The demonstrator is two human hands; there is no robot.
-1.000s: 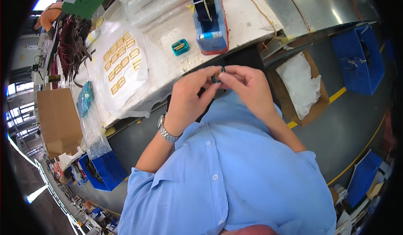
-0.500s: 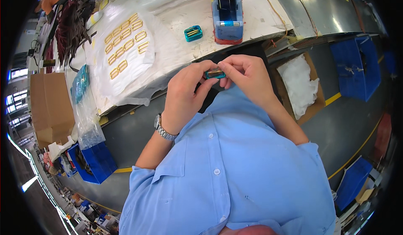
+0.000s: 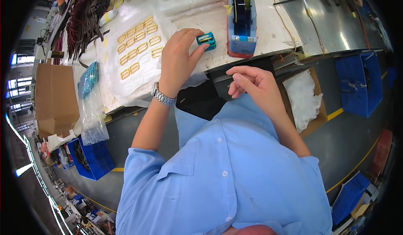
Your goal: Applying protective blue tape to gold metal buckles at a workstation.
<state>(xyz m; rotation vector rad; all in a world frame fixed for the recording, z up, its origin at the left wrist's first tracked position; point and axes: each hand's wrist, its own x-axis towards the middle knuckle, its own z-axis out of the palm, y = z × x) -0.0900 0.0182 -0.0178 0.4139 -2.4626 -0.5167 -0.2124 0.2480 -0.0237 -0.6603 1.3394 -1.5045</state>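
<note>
My left hand (image 3: 179,52), a metal watch on its wrist, reaches over the white worktable. Its thumb and fingers pinch a small gold buckle wrapped in teal film (image 3: 205,38). More teal film shows right against it, at the spot where another wrapped piece lay, and the two are hard to tell apart. My right hand (image 3: 257,86) hovers in front of the table edge with loosely bent fingers, thumb apart, holding nothing. Left of my left hand, several gold buckles (image 3: 138,36) lie in rows on a white sheet (image 3: 145,73).
A blue tape dispenser (image 3: 242,44) stands right of the wrapped pieces. Clear plastic rolls (image 3: 189,4) lie behind. Dark straps (image 3: 86,21) hang at the far left, near a cardboard box (image 3: 56,100). On the right are a box with white wadding (image 3: 302,100) and a blue bin (image 3: 357,84).
My left hand has carried the wrapped buckle forward to the other teal piece on the table. My right hand has let go and moved slightly right and nearer to me.
</note>
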